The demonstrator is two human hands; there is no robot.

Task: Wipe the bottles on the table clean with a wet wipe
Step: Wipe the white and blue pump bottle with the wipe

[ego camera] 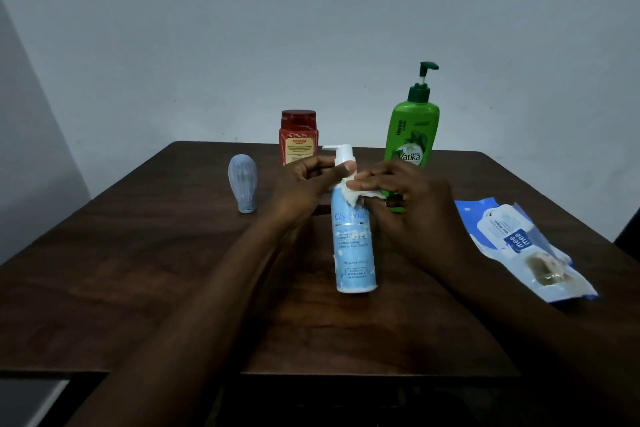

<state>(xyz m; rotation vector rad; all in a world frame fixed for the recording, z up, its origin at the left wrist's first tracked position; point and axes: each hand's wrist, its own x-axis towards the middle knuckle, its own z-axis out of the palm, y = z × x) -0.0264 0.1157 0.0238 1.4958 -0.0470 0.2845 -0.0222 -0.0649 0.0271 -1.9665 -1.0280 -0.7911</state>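
Mid-frame, your left hand (304, 180) is curling round the blue pump bottle (353, 246) at its neck; your right hand (412, 204) is pinching a wet wipe (349, 192) against it.

**Blues, green and red on dark wood**

The pump bottle (353, 246) is pale blue with white flecks and a white pump. The wipe (349, 192) is white. The tall bottle (414, 135) is bright green with a dark green pump. The jar (298, 135) is red with a yellow label. The small bottle (243, 187) is grey-blue and ribbed. The wipes pack (519, 246) is blue and white. The counter (138, 270) is dark brown with wood grain.
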